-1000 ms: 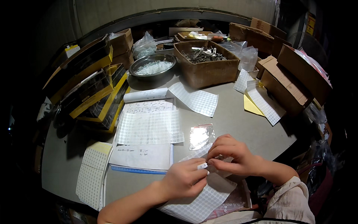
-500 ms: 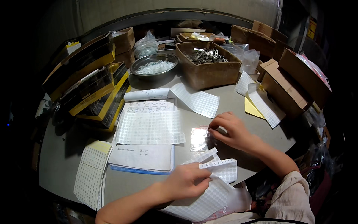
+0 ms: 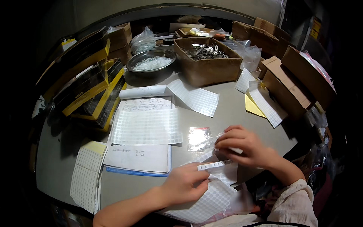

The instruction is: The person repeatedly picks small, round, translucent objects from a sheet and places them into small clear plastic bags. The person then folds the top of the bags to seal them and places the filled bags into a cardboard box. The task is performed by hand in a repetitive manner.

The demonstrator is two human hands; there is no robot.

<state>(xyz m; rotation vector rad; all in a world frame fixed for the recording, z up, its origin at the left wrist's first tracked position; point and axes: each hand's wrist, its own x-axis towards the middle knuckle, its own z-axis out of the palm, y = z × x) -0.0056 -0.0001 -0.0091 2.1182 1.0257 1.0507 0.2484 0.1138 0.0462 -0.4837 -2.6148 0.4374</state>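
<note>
My left hand (image 3: 186, 184) is closed on a folded sheet of round stickers (image 3: 223, 173), its narrow marked edge turned up. Just beyond that edge is my right hand (image 3: 245, 146), fingers curled together and slightly smeared by motion. Something pale and clear shows at its fingertips, too small to make out. A small shiny clear plastic bag (image 3: 199, 139) lies flat on the table left of the right hand. More sticker sheets (image 3: 202, 204) lie under my left hand and along the table's near edge, partly hidden by the forearm.
An open notebook (image 3: 138, 157) with a sticker sheet across it lies left of centre. Further back stand a metal bowl (image 3: 166, 68) of clear bits and a carton (image 3: 208, 72) of metal pieces. Black-and-yellow boxes (image 3: 89, 92) line the left, brown cartons (image 3: 287, 85) the right.
My right hand has moved from beside the small plastic bag toward me, to the sticker sheet's edge. The left hand keeps its hold on the sheet. The whole view has shifted slightly.
</note>
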